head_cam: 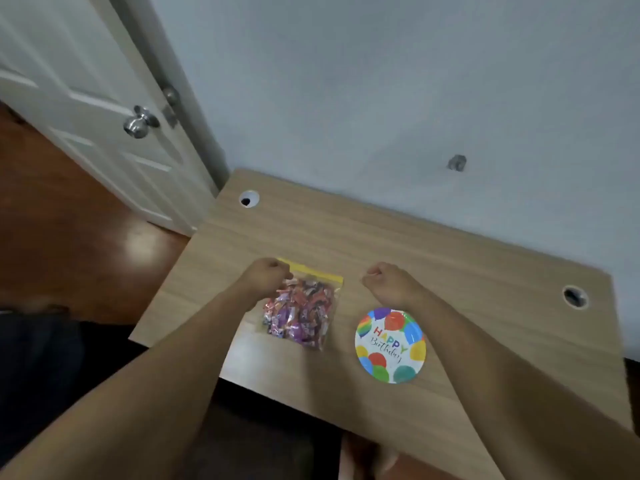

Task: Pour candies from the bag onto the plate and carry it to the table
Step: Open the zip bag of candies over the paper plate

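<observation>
A clear zip bag (300,311) with a yellow seal strip lies flat on the wooden desk (433,251), full of wrapped candies in red, purple and orange. A round paper plate (390,345) printed with balloons and "Happy Birthday" lies to its right, with nothing on it. My left hand (268,274) is curled into a fist over the bag's far left corner, covering the end of the yellow strip; whether it pinches the strip is hidden. My right hand (386,278) is a fist just right of the bag's far right corner, apart from the bag and beyond the plate.
The desk stands against a pale wall and has a cable hole at the far left (249,198) and one at the right (575,296). A white door (104,109) with a metal knob stands open on the left over a dark wood floor.
</observation>
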The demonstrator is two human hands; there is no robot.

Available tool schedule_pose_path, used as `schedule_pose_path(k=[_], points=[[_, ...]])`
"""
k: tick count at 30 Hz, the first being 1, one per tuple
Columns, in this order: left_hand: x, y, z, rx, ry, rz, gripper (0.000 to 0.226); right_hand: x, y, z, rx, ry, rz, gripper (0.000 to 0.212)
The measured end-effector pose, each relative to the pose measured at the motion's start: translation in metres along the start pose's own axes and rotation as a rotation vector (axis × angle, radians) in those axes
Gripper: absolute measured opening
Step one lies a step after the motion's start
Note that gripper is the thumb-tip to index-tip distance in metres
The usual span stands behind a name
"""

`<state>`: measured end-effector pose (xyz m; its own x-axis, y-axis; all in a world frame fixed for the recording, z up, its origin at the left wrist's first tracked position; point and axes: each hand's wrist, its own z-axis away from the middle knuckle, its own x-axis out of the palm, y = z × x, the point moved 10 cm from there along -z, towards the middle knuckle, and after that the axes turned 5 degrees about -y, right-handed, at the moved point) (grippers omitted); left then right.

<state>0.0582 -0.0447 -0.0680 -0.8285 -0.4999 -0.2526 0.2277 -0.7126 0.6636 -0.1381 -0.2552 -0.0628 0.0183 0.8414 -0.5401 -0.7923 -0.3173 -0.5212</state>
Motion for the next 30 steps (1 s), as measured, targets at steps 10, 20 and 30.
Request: schedule_pose_path(k=[10, 20, 30], points=[[0.026, -0.068, -0.053, -0.092, -0.001, 0.218, 0.025, 0.076, 0.031, -0.103, 0.109, 0.073, -0.202, 0.043], [0.032, -0.101, -0.07, -0.122, 0.061, 0.344, 0.023, 0.109, 0.025, -0.119, 0.091, 0.132, -0.445, 0.021], [0.034, -0.085, -0.034, -0.229, 0.013, 0.478, 0.072, 0.111, -0.036, 0.005, -0.486, 0.213, -0.092, 0.009]])
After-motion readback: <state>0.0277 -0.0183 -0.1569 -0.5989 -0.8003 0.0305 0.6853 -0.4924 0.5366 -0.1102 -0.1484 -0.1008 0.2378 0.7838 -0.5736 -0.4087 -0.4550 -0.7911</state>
